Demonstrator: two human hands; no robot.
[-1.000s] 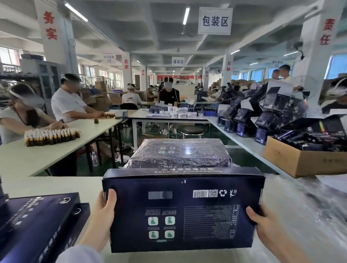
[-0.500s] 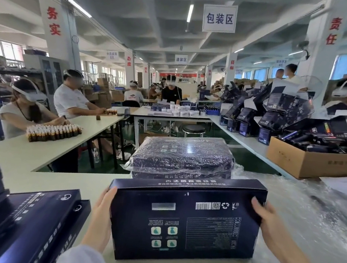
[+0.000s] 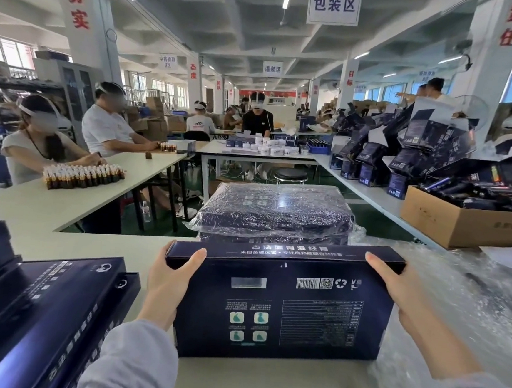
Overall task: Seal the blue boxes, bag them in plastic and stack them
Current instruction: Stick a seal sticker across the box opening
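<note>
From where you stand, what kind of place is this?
Most likely a factory packing hall. A hanging sign reads 包装区, packing area; workers sit at long white tables, one behind rows of small brown bottles; plastic-bagged boxes are stacked beyond the blue box.

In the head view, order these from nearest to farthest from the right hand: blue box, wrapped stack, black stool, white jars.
1. The blue box, gripped by the right hand at its right end.
2. The wrapped stack, just behind that box.
3. The black stool, on the floor beyond.
4. The white jars, on the far table.
</note>
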